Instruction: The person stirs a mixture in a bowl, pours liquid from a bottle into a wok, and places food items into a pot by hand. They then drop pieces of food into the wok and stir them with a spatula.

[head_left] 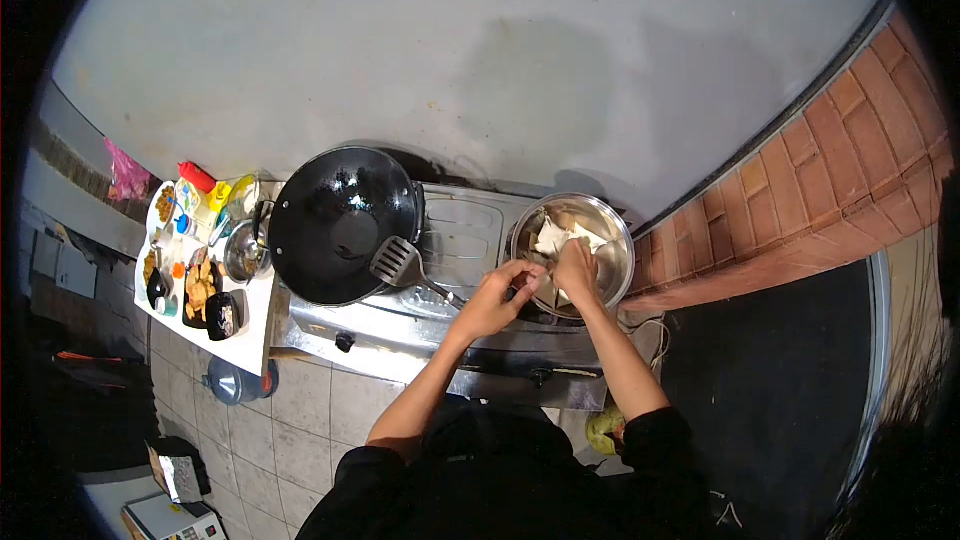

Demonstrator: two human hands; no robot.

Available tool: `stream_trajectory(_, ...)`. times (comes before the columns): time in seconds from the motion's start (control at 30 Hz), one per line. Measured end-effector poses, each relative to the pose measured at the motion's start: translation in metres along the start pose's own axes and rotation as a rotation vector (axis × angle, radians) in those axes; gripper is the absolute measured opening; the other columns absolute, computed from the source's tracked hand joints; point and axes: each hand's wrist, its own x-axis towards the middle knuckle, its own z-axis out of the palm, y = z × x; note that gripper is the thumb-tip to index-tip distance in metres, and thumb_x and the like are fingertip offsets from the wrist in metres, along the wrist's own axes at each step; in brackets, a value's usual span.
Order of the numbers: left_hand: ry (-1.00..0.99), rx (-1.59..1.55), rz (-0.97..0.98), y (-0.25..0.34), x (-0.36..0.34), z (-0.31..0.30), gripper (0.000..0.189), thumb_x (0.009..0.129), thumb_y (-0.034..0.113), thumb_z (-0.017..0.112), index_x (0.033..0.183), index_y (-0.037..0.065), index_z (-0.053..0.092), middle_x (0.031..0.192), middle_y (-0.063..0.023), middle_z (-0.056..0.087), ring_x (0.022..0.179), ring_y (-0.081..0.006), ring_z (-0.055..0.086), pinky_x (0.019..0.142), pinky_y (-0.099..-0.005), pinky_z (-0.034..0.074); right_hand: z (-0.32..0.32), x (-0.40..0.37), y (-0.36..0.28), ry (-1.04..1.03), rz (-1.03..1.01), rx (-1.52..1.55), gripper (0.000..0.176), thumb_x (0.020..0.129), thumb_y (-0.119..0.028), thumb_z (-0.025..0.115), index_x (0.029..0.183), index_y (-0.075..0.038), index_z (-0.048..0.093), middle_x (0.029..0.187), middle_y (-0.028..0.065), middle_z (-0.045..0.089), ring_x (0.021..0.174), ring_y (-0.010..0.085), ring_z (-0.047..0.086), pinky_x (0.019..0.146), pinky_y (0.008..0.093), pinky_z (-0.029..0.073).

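Observation:
A shiny metal pot (625,252) stands on the right side of the stove, with white pieces (551,237) inside it. My right hand (577,268) reaches over the near side of the pot, its fingers closed among the white pieces; what they grip is hidden. At the pot's left rim, my left hand (497,298) has its fingers curled toward the thumb in a pinch, and I cannot tell what is in it. Just left of that hand lies a slotted turner (398,262), its head over the wok's edge and its handle running toward my left wrist.
A large black wok (345,230) sits on the left of the metal stove (460,240). Farther left, a white table (258,315) carries a black tray of fried food (200,290), a metal bowl (245,252) and a red bottle (196,177). A brick wall (790,190) borders the right.

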Motion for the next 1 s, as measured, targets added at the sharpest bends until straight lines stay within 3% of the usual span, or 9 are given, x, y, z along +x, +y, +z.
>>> stream_trajectory(0.1,-0.060,0.039,-0.065,0.004,0.000,-0.003,0.022,0.091,0.011,0.058,0.110,-0.001,0.059,0.101,-0.0118,0.065,0.093,-0.0190,0.062,0.084,-0.0315,0.048,-0.005,-0.002,-0.005,-0.017,-0.013,-0.039,0.022,0.069,-0.001,0.064,0.089,0.006,0.063,0.093,0.0282,0.062,0.093,0.0439,0.061,0.079,0.0465,0.050)
stream_trajectory(0.43,-0.107,0.042,-0.042,0.007,-0.002,-0.005,0.023,0.092,0.011,0.058,0.110,-0.002,0.058,0.101,-0.0126,0.064,0.093,-0.0193,0.062,0.083,-0.0314,0.048,0.000,0.008,0.007,-0.005,-0.080,-0.069,0.019,0.071,0.002,0.061,0.089,0.005,0.063,0.095,0.0285,0.063,0.094,0.0416,0.062,0.078,0.0454,0.051)
stream_trajectory(0.67,-0.118,0.043,-0.041,0.006,-0.001,-0.005,0.023,0.092,0.010,0.057,0.110,-0.003,0.058,0.099,-0.0124,0.064,0.088,-0.0180,0.062,0.080,-0.0307,0.049,-0.014,0.020,0.026,-0.124,-0.074,-0.057,0.030,0.071,0.000,0.062,0.100,0.007,0.058,0.103,0.0304,0.060,0.100,0.0431,0.059,0.083,0.0451,0.049)
stream_trajectory(0.77,-0.092,0.009,-0.016,0.005,-0.001,-0.004,0.022,0.091,0.009,0.057,0.109,-0.003,0.058,0.095,-0.0114,0.064,0.084,-0.0153,0.061,0.077,-0.0291,0.049,-0.028,0.021,0.036,-0.095,-0.086,0.032,0.025,0.060,-0.004,0.073,0.080,0.004,0.062,0.085,0.0260,0.064,0.087,0.0387,0.064,0.076,0.0395,0.051)
stream_trajectory(0.8,-0.086,-0.007,-0.019,0.005,-0.001,-0.004,0.021,0.091,0.009,0.057,0.109,-0.003,0.058,0.096,-0.0113,0.064,0.086,-0.0153,0.061,0.078,-0.0291,0.049,-0.020,0.027,0.055,-0.014,-0.175,-0.032,0.023,0.061,-0.004,0.075,0.079,0.004,0.063,0.075,0.0193,0.065,0.072,0.0301,0.065,0.065,0.0357,0.051)
stream_trajectory(0.83,-0.085,-0.008,-0.020,0.005,-0.001,-0.005,0.021,0.091,0.009,0.057,0.109,-0.003,0.058,0.096,-0.0113,0.064,0.086,-0.0153,0.061,0.078,-0.0291,0.049,-0.018,0.034,0.069,-0.016,-0.175,-0.033,0.023,0.061,-0.004,0.075,0.079,0.004,0.063,0.075,0.0193,0.065,0.072,0.0301,0.065,0.065,0.0357,0.051)
stream_trajectory(0.9,-0.082,-0.035,-0.037,0.005,-0.001,-0.006,0.020,0.091,0.008,0.057,0.109,-0.002,0.059,0.096,-0.0108,0.065,0.090,-0.0154,0.062,0.079,-0.0294,0.049,-0.020,0.045,0.086,-0.276,-0.033,0.330,0.018,0.066,-0.004,0.075,0.078,0.003,0.064,0.069,0.0107,0.064,0.063,0.0177,0.061,0.057,0.0302,0.049)
stream_trajectory(0.93,-0.078,-0.035,-0.038,0.006,-0.001,-0.006,0.020,0.091,0.008,0.057,0.109,-0.002,0.059,0.096,-0.0108,0.065,0.090,-0.0154,0.062,0.079,-0.0294,0.049,-0.034,0.035,0.079,-0.274,-0.030,0.536,0.014,0.072,-0.004,0.075,0.079,0.002,0.064,0.070,0.0047,0.063,0.061,0.0099,0.056,0.053,0.0254,0.045)
stream_trajectory(1.0,-0.106,-0.034,-0.046,0.010,-0.001,-0.009,0.021,0.093,0.008,0.056,0.111,-0.002,0.058,0.107,-0.0111,0.064,0.098,-0.0180,0.063,0.085,-0.0310,0.051,-0.055,0.023,0.064,-0.300,0.009,0.700,0.016,0.070,-0.003,0.076,0.081,0.003,0.064,0.072,0.0052,0.063,0.062,0.0116,0.057,0.053,0.0258,0.046)
